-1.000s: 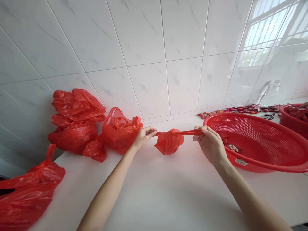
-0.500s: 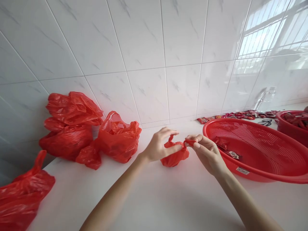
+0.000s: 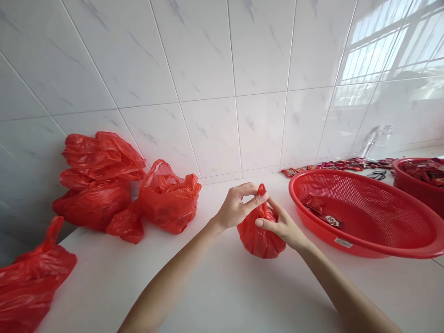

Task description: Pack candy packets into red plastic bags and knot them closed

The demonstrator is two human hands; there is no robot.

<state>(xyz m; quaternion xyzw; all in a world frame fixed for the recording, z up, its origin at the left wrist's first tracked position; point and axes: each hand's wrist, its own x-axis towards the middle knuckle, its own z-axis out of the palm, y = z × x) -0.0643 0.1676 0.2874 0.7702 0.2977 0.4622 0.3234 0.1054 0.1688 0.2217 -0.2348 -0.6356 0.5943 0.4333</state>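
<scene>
A small, filled red plastic bag is upright between my hands over the white counter, its top gathered into a twisted neck. My left hand pinches the tip of that neck between thumb and fingers. Around the bag just below the neck, my right hand is closed, with its thumb across the front and its fingers partly hidden behind the plastic. To the right is a red plastic basket with a few small wrapped packets at its left side.
Several filled red bags stand at the left, some against the tiled wall. A second red basket full of packets is at the far right. Loose packets and a clear bottle lie along the wall, near a dark looped object.
The bag has been drawn upright and nearer to me. My left hand has taken hold of its neck tip; my right hand has moved from pulling a bag end to holding below the neck.
</scene>
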